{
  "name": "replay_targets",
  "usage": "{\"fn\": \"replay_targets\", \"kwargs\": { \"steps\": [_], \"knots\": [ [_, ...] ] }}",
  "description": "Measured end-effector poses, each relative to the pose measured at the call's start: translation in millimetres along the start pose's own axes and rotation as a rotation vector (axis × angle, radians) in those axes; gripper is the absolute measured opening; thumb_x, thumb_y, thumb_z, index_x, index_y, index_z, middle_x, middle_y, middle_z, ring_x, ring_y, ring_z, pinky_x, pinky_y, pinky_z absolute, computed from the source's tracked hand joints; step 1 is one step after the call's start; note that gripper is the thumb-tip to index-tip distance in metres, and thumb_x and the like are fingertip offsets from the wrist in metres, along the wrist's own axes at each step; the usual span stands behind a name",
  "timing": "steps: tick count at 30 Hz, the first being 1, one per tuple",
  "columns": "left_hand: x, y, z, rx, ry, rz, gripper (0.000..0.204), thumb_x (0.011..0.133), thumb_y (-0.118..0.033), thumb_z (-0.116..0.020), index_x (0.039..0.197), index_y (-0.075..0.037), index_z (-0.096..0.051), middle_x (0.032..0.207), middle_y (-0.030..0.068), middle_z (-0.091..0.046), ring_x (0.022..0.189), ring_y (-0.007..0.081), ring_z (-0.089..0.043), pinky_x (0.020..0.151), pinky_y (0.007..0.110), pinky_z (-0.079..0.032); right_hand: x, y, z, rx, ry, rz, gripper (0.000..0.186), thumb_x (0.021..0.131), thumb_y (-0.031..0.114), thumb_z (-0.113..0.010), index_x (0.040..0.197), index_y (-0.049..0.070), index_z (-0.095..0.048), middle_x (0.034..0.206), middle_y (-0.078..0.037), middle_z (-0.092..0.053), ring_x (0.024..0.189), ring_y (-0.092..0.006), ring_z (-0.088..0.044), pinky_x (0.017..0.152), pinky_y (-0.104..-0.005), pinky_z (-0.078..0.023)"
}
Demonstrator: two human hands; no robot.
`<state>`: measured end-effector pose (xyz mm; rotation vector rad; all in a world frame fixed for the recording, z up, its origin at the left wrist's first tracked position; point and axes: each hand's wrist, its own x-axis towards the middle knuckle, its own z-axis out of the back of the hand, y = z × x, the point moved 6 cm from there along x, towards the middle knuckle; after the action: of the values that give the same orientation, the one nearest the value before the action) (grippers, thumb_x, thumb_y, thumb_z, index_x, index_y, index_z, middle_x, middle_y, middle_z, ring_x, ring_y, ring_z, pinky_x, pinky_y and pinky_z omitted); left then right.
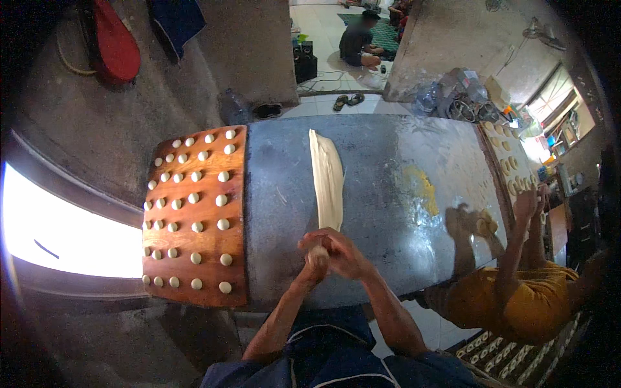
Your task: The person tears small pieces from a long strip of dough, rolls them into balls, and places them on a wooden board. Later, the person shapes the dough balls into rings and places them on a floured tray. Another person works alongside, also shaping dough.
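Observation:
A long, pale strip of dough lies lengthwise on the grey tabletop, its near end running under my hands. My left hand is closed around a piece of dough at that end. Over it curls my right hand, its fingers bent and pressed close against the left hand and the dough. Exactly where the fingers meet the dough is partly hidden. To the left, rows of small round dough balls sit spaced out on a reddish-brown wooden board.
At the right end, a person in a mustard shirt handles flattened dough pieces on another board. Oily yellow residue marks the tabletop. Trays of shaped dough stand lower right. Beyond the doorway, a person sits; sandals lie nearer.

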<state>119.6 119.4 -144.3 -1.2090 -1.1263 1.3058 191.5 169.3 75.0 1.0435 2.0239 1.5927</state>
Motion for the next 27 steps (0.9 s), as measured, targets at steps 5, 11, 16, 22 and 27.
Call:
{"fn": "replay_targets", "kwargs": {
  "steps": [5, 11, 16, 22, 27],
  "knots": [
    [-53.8, -165.1, -29.7, 1.21, 0.723, 0.153, 0.028, 0.088, -0.013, -0.059, 0.114, -0.003, -0.063, 0.104, 0.0188, -0.065, 0.099, 0.0284, -0.066, 0.084, 0.045, -0.056, 36.0, -99.0, 0.0, -0.305, 0.391, -0.28, 0.029, 0.102, 0.021, -0.064, 0.124, 0.002, -0.062, 0.1, -0.007, -0.072, 0.092, -0.0181, -0.066, 0.083, -0.0371, -0.055],
    [-96.3, -203.7, 13.7, 0.692, 0.15, -0.473, 0.025, 0.096, -0.014, -0.057, 0.117, -0.003, -0.063, 0.111, 0.0184, -0.062, 0.107, 0.0345, -0.06, 0.103, 0.055, -0.043, -106.7, -71.1, 9.4, -1.111, -0.024, 0.178, 0.019, 0.099, 0.016, -0.061, 0.113, 0.003, -0.062, 0.114, -0.014, -0.062, 0.108, -0.0327, -0.059, 0.091, -0.0458, -0.046],
    [-83.6, -113.2, 85.7, 1.336, -0.193, -0.441, 0.03, 0.096, -0.016, -0.062, 0.119, 0.003, -0.058, 0.107, 0.0217, -0.059, 0.106, 0.0395, -0.059, 0.1, 0.053, -0.043, -147.4, -58.9, 90.7, -1.514, -0.283, -0.209, 0.028, 0.098, 0.019, -0.058, 0.119, 0.001, -0.057, 0.118, -0.024, -0.056, 0.109, -0.0422, -0.056, 0.095, -0.0564, -0.045],
    [-64.5, -74.2, 7.5, 0.911, -0.394, -0.223, 0.05, 0.092, -0.014, -0.068, 0.128, 0.014, -0.046, 0.105, 0.0249, -0.058, 0.099, 0.0415, -0.058, 0.085, 0.055, -0.046, -139.8, -115.2, 61.9, -1.441, -0.237, -0.163, 0.039, 0.095, 0.03, -0.065, 0.118, -0.001, -0.057, 0.113, -0.024, -0.056, 0.11, -0.0438, -0.053, 0.093, -0.0561, -0.041],
    [-59.1, -86.9, 58.3, 0.993, -0.35, -0.319, 0.037, 0.091, -0.009, -0.067, 0.117, 0.01, -0.049, 0.099, 0.0251, -0.056, 0.092, 0.0418, -0.055, 0.081, 0.051, -0.046, -149.6, -82.2, 125.4, -1.566, 0.102, -0.373, 0.039, 0.096, 0.021, -0.059, 0.122, -0.007, -0.053, 0.118, -0.026, -0.056, 0.109, -0.0448, -0.055, 0.094, -0.0553, -0.045]
  ]
}}
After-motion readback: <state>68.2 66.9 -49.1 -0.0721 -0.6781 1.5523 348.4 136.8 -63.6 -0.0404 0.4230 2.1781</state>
